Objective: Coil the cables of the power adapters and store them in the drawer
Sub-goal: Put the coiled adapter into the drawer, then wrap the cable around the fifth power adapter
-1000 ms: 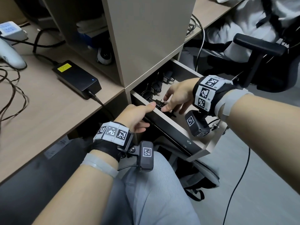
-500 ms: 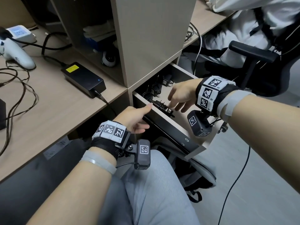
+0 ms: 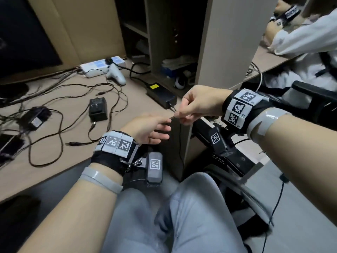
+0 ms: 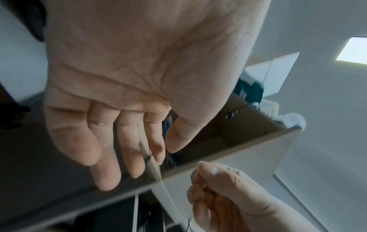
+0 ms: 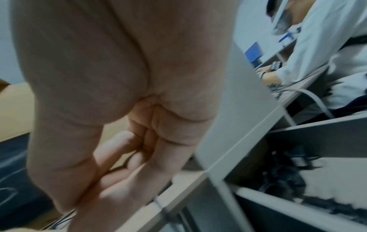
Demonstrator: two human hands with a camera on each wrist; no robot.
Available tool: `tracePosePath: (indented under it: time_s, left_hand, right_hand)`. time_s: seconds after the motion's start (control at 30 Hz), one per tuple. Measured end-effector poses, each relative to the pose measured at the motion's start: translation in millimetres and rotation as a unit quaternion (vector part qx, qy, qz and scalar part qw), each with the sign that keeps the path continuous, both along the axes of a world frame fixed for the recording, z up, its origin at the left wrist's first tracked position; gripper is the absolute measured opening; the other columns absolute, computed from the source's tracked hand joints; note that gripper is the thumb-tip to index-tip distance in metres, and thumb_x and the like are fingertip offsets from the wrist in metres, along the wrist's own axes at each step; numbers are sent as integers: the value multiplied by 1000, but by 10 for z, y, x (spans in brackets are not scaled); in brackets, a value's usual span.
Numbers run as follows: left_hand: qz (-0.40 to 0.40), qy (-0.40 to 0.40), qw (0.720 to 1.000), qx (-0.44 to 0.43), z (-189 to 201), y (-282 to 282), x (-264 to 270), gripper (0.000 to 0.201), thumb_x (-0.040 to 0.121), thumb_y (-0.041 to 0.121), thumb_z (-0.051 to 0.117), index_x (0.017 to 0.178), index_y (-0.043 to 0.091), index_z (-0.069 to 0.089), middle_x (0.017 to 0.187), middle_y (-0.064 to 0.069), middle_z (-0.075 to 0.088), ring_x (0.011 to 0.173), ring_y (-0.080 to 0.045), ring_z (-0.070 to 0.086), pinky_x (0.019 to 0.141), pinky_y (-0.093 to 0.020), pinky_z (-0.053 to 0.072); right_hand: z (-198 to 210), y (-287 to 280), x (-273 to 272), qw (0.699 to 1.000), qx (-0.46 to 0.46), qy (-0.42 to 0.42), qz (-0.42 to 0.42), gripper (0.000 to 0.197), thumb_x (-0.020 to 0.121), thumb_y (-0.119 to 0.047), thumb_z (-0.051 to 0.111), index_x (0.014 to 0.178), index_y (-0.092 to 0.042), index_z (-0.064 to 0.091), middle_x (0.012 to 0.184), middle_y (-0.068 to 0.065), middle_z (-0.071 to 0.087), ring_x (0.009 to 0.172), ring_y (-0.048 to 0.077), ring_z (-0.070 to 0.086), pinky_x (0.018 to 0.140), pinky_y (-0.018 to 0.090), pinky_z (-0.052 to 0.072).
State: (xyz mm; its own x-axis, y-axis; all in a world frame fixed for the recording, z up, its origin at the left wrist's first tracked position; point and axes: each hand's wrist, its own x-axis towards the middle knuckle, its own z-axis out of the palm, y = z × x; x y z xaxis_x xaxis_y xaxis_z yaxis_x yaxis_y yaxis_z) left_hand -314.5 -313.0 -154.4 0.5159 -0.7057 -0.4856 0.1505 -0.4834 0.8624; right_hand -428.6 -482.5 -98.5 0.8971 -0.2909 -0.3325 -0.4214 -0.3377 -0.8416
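Loose black cables sprawl over the desk around a black power adapter (image 3: pixel 98 109) with its prongs up and a second adapter (image 3: pixel 34 116) further left. A larger power brick (image 3: pixel 161 94) with a yellow label lies by the cabinet. The open drawer (image 3: pixel 228 157) shows below my right wrist; its wall (image 5: pixel 317 125) encloses coiled black adapters (image 5: pixel 284 177). My left hand (image 3: pixel 153 128) hovers at the desk corner with relaxed fingers (image 4: pixel 129 149), holding nothing. My right hand (image 3: pixel 189 108) is just right of it, fingers curled, and seems to pinch a thin dark strand (image 4: pixel 190 219).
A white power strip (image 3: pixel 102 67) and a white controller (image 3: pixel 116 75) lie at the back of the desk, a phone (image 3: pixel 9 145) at the left edge. A tall cabinet panel (image 3: pixel 228 42) stands beside the drawer. Another person in white (image 3: pixel 300 42) sits to the right, beyond a chair armrest (image 3: pixel 313 92).
My right hand has come out of the drawer and up to the desk corner. My left hand has let go of the drawer front and risen. The view has swung left over the desk.
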Motion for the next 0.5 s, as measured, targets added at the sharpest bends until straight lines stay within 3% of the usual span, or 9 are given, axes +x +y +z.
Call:
tracePosePath:
  time_s: [0.13,0.2,0.3,0.37,0.43,0.5]
  left_hand:
    - [128,-32,990,-43,203,893,409,25,100,34,68,119,18,71,104,-4,77,81,-23,73,58,-27,48]
    - [198,-54,977,-60,290,1328,586,19,100,29,68,115,17,72,101,-5,77,74,-22,73,52,-23,48]
    - [300,-89,946,-86,390,1921,797,13,102,17,61,107,20,72,93,-2,76,64,-16,72,45,-20,41]
    - [366,-111,919,-92,426,2266,913,18,100,11,59,108,21,71,95,-2,76,62,-13,72,44,-20,38]
    - [430,-133,889,-87,436,2586,1017,18,98,11,61,106,24,71,98,0,76,67,-11,71,46,-20,41]
    - [489,-170,853,-66,401,2870,1115,18,91,19,69,106,29,70,103,4,75,83,-12,71,60,-24,48]
  right_hand:
    - [88,734,565,996,20,-51,71,14,87,-4,80,82,4,69,76,18,72,72,24,73,75,31,65]
    - [112,1112,868,989,59,-78,107,12,89,2,76,86,0,65,82,23,69,70,26,72,78,38,66]
    - [136,1648,1309,983,80,-75,149,17,101,8,55,114,-3,51,96,27,68,72,29,73,78,41,64]
    - [138,1959,1581,981,60,-73,171,21,105,5,46,124,-1,51,101,23,69,77,29,73,73,38,65]
    - [124,2253,1827,977,45,-80,193,21,104,2,49,123,-2,57,105,18,70,81,29,73,74,39,66]
    - [90,2528,2023,973,21,-82,214,16,101,1,58,114,-7,64,105,14,70,82,26,73,79,42,65]
